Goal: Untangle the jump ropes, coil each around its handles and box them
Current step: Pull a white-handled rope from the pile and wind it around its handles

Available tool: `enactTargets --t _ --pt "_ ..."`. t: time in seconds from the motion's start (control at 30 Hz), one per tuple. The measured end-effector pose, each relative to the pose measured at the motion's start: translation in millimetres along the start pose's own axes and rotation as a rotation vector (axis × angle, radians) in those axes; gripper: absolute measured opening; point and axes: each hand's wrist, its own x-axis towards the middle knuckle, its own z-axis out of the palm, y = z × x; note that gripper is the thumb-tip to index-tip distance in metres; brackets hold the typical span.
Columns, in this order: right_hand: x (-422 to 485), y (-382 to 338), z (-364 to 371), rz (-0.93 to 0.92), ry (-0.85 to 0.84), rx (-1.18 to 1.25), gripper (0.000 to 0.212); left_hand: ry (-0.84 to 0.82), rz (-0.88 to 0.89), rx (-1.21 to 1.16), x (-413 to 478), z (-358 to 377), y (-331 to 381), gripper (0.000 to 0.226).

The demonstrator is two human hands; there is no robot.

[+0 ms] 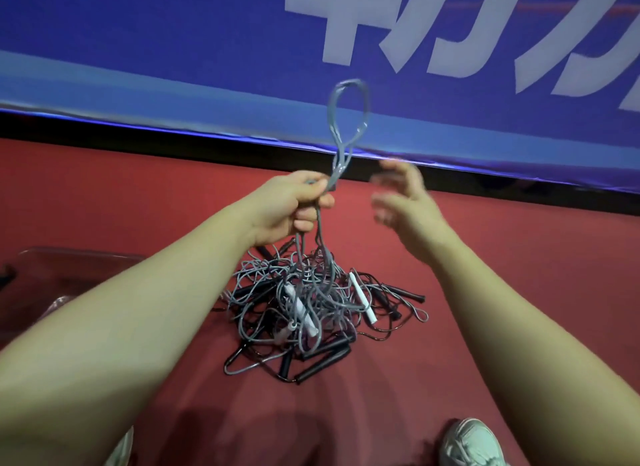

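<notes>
The tangle of jump ropes (311, 313) lies heaped on the red floor (519, 292). The number of ropes in it cannot be counted, since grey and black cords are knotted over one another. 2 white handles (362, 297) can be made out in the heap, with black handles (322, 358) at its near edge. A grey rope (348, 112) is drawn up out of the heap, and its doubled end stands as a loop above the left hand (294, 209). That loop is smeared by motion blur.

The right hand (401, 195) is blurred as well, so the lie of its fingers is only roughly seen. They are spread and loosely bent, nothing is held, and the hand is kept just right of the raised rope without touching it. The left hand is closed around the grey rope with curled fingers, directly above the heap.

A clear plastic box (69, 268) is seen on the floor at the left, faint in outline and largely hidden behind the left forearm. Beyond the heap a blue banner (173, 32) is hung, its large white characters cut off at the top and right. A pale shoe (471, 445) is cut off by the bottom edge.
</notes>
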Motion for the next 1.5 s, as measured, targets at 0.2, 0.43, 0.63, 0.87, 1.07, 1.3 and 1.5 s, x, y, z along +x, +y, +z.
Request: enactTargets --t 0.2,0.43,0.63,0.87,1.07,1.3,1.5 --pt "1 48 28 0.171 -0.405 -0.455 0.008 0.012 0.125 -0.157 -4 4 27 0.019" --pt "14 97 -26 0.473 0.106 -0.827 0.044 0.133 0.205 -0.394 -19 -32 40 0.022" --pt "-7 116 -20 0.458 -0.065 -1.116 0.075 0.152 0.164 -0.504 -17 -24 34 0.021" --pt "31 62 -1 0.298 0.142 -0.788 0.053 0.237 0.238 -0.578 -11 -34 41 0.022" --pt "54 -34 1 -0.319 0.254 -0.246 0.035 0.511 -0.012 -0.281 -13 -59 -1 0.023" --pt "32 11 -28 0.025 0.391 -0.862 0.036 0.494 -0.017 0.021 -1 -44 -13 0.022" --pt "26 -31 -14 -0.212 0.297 -0.798 0.034 0.533 -0.269 0.066 -7 -58 -32 0.028"
